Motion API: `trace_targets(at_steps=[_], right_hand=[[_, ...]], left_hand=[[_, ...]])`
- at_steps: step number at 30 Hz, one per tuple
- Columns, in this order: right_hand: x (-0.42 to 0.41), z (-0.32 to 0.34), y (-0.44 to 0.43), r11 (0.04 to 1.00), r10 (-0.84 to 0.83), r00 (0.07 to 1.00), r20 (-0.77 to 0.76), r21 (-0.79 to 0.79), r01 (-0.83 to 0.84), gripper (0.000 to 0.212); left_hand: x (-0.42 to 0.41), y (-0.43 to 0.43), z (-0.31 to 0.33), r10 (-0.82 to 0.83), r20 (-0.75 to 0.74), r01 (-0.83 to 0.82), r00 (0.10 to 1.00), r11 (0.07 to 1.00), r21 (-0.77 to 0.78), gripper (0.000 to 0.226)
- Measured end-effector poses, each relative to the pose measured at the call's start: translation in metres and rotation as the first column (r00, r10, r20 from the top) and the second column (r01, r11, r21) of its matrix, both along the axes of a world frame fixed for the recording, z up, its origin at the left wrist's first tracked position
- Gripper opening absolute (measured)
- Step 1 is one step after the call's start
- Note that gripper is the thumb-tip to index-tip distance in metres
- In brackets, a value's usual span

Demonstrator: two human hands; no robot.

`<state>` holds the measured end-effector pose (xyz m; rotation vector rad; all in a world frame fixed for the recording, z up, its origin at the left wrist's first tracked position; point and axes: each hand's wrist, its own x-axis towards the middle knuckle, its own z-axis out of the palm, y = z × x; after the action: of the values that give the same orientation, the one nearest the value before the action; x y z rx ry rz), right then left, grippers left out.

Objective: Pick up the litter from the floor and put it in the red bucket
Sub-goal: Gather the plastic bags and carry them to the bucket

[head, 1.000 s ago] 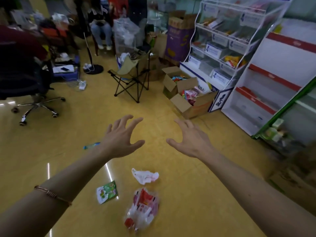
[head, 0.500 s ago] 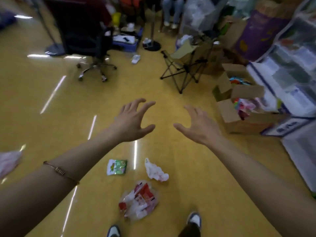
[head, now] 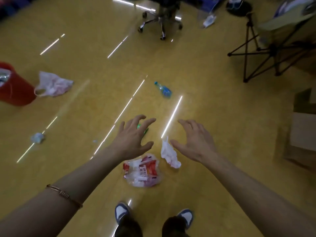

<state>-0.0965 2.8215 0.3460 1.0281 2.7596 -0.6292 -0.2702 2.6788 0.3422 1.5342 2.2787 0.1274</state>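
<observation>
2 hands, left hand (head: 131, 141) and right hand (head: 196, 142), hover above wrapper (head: 143, 171), fingers (head: 147, 121) spread, empty.

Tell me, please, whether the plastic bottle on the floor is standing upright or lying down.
Lying down: the plastic bottle rests lengthwise on the yellow floor, with its blue cap at the far end.

Glossy yellow floor (head: 82, 106), strip-light reflections. Office chair castor base (head: 160, 23) top centre. To its right, a blurred white object (head: 209, 20) and a black round stand base (head: 239, 6). Folding camp chair (head: 277, 41) top right. Cardboard box (head: 303, 132) at right edge. Blue-white sneakers (head: 121, 211) at bottom.
</observation>
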Motion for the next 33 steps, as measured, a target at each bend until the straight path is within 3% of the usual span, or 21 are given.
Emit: trace_targets(at_steps=[7,12,17,24,33], right_hand=[[-0.005,-0.216,-0.021,0.997,0.069,0.995,0.077,-0.043,-0.065,0.074],[-0.002,-0.373,-0.034,0.999,0.034,0.994,0.105,-0.035,-0.031,0.09],[-0.005,-0.485,-0.012,0.998,0.062,0.995,0.077,0.009,-0.063,0.07],[-0.012,-0.576,-0.001,1.0,0.03,0.999,-0.013,-0.007,-0.03,0.069],[-0.035,-0.611,0.01,0.988,0.131,0.991,0.036,0.076,-0.133,0.077]], left_hand=[[-0.015,-0.021,-0.205,0.021,-0.031,-0.024,0.999,0.994,-0.109,0.081],[-0.007,-0.04,-0.36,-0.064,-0.003,0.062,0.998,0.978,-0.201,0.098],[-0.008,-0.037,-0.474,-0.162,-0.024,0.153,0.987,0.966,-0.207,0.111],[-0.004,-0.035,-0.569,-0.191,0.038,0.195,0.981,0.954,-0.229,0.131],[0.024,-0.054,-0.636,-0.227,0.06,0.227,0.972,0.839,-0.494,0.147]])
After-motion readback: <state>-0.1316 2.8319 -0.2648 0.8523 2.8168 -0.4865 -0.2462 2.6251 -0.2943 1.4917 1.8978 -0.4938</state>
